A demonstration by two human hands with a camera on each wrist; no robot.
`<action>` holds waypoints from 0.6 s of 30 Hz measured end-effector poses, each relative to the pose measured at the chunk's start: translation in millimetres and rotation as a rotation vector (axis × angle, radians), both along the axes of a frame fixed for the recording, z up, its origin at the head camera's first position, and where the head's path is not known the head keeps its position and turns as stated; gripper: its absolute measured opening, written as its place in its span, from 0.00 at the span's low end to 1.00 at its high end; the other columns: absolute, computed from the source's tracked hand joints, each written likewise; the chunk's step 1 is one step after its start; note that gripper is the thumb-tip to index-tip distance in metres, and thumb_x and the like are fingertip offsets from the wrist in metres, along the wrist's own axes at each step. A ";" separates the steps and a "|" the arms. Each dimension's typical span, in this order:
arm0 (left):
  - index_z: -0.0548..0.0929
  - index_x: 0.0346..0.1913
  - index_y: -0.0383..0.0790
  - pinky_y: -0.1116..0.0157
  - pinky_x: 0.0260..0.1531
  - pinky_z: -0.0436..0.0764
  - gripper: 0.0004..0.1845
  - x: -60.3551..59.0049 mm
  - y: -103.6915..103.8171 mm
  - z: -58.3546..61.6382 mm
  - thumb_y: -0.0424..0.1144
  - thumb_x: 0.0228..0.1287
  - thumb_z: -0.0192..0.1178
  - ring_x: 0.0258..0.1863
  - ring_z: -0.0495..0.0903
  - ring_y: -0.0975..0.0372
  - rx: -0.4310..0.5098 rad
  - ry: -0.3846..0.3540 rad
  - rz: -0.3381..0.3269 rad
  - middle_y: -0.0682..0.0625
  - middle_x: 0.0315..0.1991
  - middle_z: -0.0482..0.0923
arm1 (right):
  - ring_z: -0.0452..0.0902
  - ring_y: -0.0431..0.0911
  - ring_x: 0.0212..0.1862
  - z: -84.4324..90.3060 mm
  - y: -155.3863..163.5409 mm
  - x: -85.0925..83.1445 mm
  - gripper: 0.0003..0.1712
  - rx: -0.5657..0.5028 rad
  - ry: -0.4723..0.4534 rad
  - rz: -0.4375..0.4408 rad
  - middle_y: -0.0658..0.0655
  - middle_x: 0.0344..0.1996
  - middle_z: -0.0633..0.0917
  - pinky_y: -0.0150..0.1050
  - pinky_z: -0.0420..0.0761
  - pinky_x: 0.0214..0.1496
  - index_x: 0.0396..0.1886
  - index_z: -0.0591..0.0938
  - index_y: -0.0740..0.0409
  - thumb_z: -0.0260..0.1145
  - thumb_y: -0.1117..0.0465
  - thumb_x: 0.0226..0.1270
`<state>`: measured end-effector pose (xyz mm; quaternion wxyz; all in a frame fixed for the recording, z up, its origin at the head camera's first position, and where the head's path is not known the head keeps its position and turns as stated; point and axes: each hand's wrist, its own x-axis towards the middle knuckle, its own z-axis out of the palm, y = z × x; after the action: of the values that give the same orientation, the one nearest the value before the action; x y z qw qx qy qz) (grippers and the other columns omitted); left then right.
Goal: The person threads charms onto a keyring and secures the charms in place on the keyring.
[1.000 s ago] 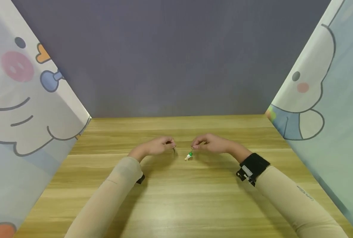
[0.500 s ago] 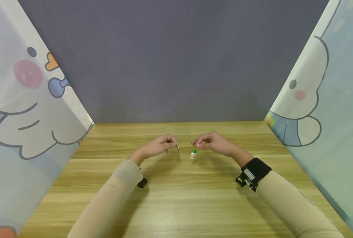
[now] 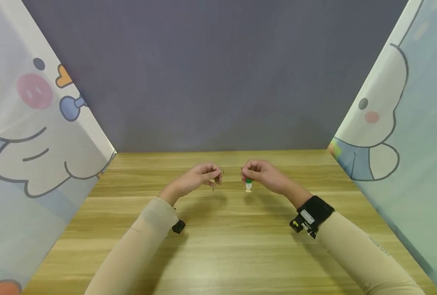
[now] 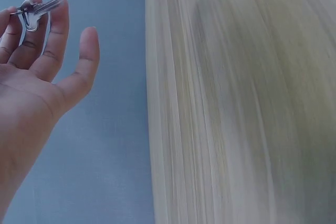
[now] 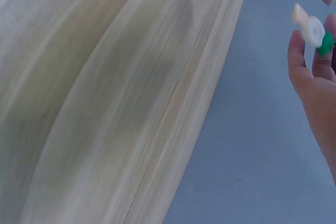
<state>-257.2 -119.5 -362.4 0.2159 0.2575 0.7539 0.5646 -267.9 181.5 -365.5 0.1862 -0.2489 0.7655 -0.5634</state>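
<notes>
both hands raised just above the wooden worktop (image 3: pixel 218 246), near the far middle, close together but apart. left hand (image 3: pixel 198 178) pinches a small silver key (image 4: pixel 35 12) between thumb and fingertips, key blade hanging down. right hand (image 3: pixel 261 174) has fingers curled, pinching the top of a small green-and-white charm (image 3: pixel 248 185) that dangles below it. black wrist strap (image 3: pixel 311 215) on right sleeve. cartoon-print curtains (image 3: pixel 37 135) at left and right.
</notes>
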 end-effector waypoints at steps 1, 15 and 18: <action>0.79 0.56 0.38 0.50 0.61 0.83 0.14 1.0 1.1 0.9 0.45 0.88 0.49 0.51 0.83 0.54 0.000 0.000 -0.002 0.35 0.53 0.80 | 0.85 0.59 0.47 -0.7 -1.2 0.1 0.15 -0.003 -0.005 -0.007 0.57 0.40 0.86 0.45 0.87 0.53 0.46 0.81 0.61 0.58 0.53 0.87; 0.80 0.55 0.36 0.53 0.62 0.83 0.15 6.4 17.4 2.0 0.45 0.87 0.50 0.57 0.82 0.41 0.005 0.054 -0.043 0.49 0.47 0.83 | 0.86 0.55 0.38 -1.5 -16.5 9.6 0.17 0.034 0.008 -0.022 0.54 0.32 0.86 0.42 0.87 0.44 0.55 0.84 0.59 0.60 0.51 0.85; 0.79 0.57 0.34 0.46 0.65 0.81 0.16 7.2 18.9 1.5 0.44 0.87 0.50 0.54 0.84 0.49 0.018 0.047 -0.048 0.48 0.48 0.83 | 0.87 0.49 0.38 -1.5 -18.5 13.2 0.18 0.041 -0.005 -0.012 0.54 0.33 0.87 0.41 0.87 0.44 0.58 0.85 0.58 0.60 0.50 0.85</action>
<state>-250.0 -100.5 -361.0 0.2092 0.2906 0.7474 0.5596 -254.7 163.0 -367.0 0.1897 -0.2388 0.7780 -0.5493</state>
